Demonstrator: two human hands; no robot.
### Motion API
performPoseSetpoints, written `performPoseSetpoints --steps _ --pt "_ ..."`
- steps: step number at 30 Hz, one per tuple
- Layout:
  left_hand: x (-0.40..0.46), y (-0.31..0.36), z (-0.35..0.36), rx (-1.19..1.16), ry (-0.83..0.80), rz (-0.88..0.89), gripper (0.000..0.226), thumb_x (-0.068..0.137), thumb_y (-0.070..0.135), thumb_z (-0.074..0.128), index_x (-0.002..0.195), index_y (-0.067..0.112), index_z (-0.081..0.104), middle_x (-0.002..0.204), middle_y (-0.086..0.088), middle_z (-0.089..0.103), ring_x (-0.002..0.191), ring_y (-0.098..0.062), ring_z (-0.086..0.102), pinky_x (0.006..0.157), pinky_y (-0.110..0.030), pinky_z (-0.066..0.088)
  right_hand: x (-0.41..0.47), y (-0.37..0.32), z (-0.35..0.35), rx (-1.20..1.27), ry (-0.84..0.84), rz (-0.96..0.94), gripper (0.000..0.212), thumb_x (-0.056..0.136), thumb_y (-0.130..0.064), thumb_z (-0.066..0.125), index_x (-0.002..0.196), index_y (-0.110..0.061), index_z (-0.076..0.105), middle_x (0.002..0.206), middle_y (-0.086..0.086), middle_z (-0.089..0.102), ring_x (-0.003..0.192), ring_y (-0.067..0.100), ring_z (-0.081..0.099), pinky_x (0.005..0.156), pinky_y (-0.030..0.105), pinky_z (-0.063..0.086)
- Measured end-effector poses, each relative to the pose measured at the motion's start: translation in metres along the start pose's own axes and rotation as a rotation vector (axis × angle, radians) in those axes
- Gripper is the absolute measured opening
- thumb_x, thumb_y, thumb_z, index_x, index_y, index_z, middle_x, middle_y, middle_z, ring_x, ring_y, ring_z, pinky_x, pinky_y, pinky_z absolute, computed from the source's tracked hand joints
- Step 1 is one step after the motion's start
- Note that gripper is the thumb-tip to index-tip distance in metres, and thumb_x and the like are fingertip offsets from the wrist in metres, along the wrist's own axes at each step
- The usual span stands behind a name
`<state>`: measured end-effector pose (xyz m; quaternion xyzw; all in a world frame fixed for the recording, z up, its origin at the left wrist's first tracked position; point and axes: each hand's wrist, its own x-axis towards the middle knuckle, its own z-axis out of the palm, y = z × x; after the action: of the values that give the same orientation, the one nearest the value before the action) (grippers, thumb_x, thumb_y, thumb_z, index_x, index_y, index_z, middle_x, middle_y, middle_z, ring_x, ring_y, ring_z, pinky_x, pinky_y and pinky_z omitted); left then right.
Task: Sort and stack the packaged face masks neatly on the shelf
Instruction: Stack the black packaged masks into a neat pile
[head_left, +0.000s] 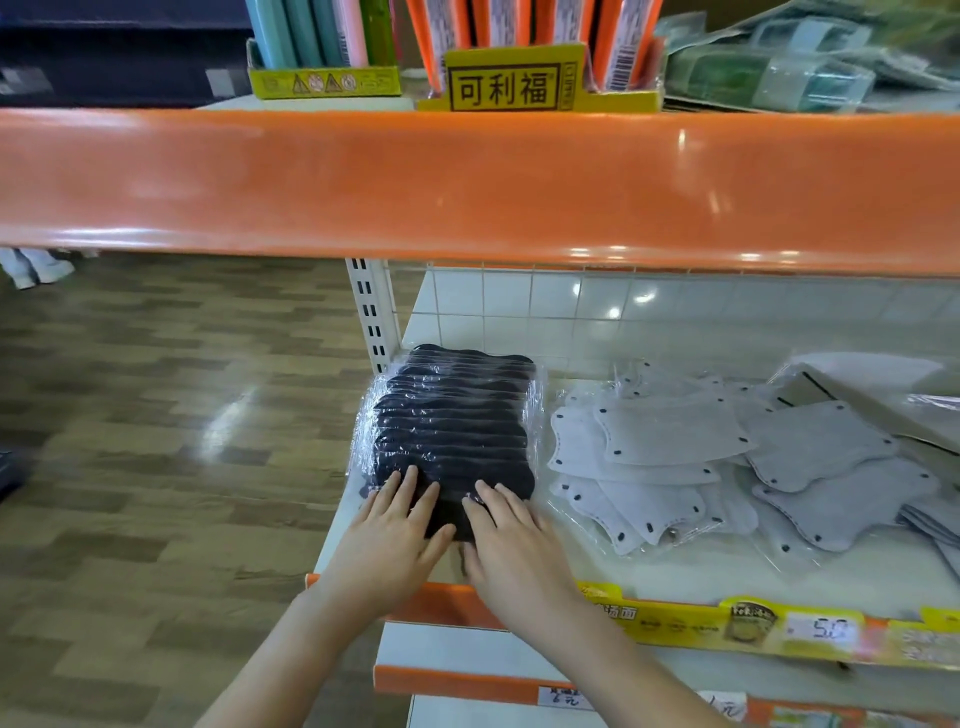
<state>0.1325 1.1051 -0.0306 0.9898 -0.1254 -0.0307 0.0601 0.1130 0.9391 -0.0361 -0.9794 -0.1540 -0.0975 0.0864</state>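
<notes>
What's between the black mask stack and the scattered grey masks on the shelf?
Head view: only a narrow strip of bare shelf separates the black mask stack from the grey masks; nothing lies in it.

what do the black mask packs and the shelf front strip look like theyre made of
Black mask packs: dark, matte, fabric-like masks inside clear glossy plastic film; the wrap crinkles and catches glare at its edges. The left hand and right hand lie flat on the near end.

Orange shelf strip: smooth, shiny, probably plastic or painted metal; it shows bright light reflections, and the look alone cannot settle which.

A shop: orange-edged shelving (467, 187) carrying price tags (821, 630) and packaged goods (769, 78)
</notes>
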Motion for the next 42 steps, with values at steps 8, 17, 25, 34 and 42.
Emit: performPoseSetpoints --steps 8,17,25,34,42 --pt "0.009 -0.001 0.0 -0.054 0.051 -0.007 0.123 0.059 0.084 -0.028 0.149 0.021 0.027 0.158 -0.006 0.016 0.147 -0.022 0.01 0.117 -0.035 0.008 0.006 0.001 0.003 0.005 0.017 0.038 0.05 0.066 -0.04 0.081 0.111 -0.02 0.07 0.12 -0.001 0.066 0.112 0.017 0.062 0.087 0.034 0.052" --pt "0.008 0.014 0.004 -0.04 0.2 -0.082 0.057 0.089 0.046 0.033 0.114 0.007 0.066 0.124 -0.018 0.061 0.116 -0.036 0.058 0.089 -0.049 0.05 0.002 0.009 -0.028 0.212 -0.043 -0.029 0.047 0.101 -0.027 0.039 0.147 -0.016 0.034 0.157 0.001 0.021 0.144 0.018 0.016 0.116 0.034 0.014" --pt "0.022 0.085 -0.004 -0.103 0.268 0.048 0.048 0.085 0.037 0.038 0.103 0.007 0.07 0.112 -0.012 0.069 0.106 -0.032 0.065 0.082 -0.044 0.054 -0.017 0.068 -0.047 0.109 0.093 0.103 0.04 0.092 -0.027 0.041 0.128 -0.017 0.057 0.136 0.001 0.053 0.123 0.02 0.051 0.1 0.036 0.043" --pt "0.045 0.172 0.0 -0.116 0.224 0.217 0.049 0.084 0.035 0.037 0.109 0.007 0.068 0.111 -0.011 0.068 0.104 -0.031 0.065 0.081 -0.04 0.055 -0.056 0.149 -0.071 0.02 0.084 0.28 0.039 0.079 -0.03 0.043 0.104 -0.019 0.071 0.109 0.0 0.069 0.095 0.018 0.068 0.075 0.029 0.055" --pt "0.064 0.256 0.004 -0.123 0.306 0.382 0.04 0.076 0.03 0.04 0.094 0.011 0.071 0.095 -0.004 0.069 0.093 -0.024 0.064 0.077 -0.032 0.05 -0.093 0.222 -0.091 -0.046 0.073 0.367 0.046 0.076 -0.031 0.038 0.106 -0.017 0.071 0.103 -0.002 0.069 0.089 0.016 0.068 0.066 0.024 0.053"
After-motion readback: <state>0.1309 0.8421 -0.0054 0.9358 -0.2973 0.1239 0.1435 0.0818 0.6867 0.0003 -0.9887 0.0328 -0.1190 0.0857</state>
